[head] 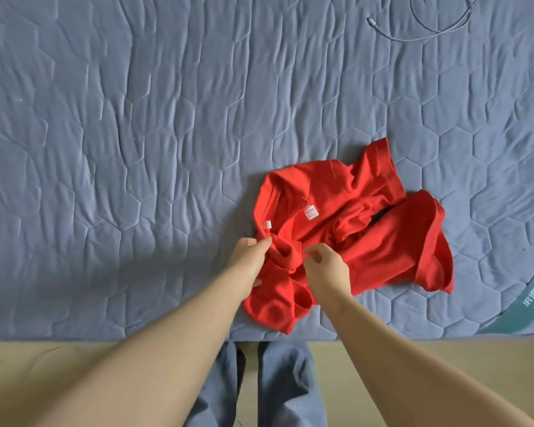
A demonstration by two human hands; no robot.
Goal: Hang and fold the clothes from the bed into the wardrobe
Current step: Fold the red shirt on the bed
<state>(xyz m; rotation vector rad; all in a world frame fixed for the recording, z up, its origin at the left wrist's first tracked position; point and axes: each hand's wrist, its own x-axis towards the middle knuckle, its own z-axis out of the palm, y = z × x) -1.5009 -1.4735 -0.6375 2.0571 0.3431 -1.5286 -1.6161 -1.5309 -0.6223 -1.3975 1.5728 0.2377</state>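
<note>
Quilted bed lies open left of the red shirt; cable far off.

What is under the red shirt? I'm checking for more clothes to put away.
The red shirt lies crumpled straight on the blue quilt. Only quilt shows around it. Anything beneath its bunched folds is covered, so I cannot tell.

Both arms are bare, with no sleeves showing. The left hand and the right hand wear no gloves, rings or watch. The legs below wear loose blue-grey trousers.
</note>
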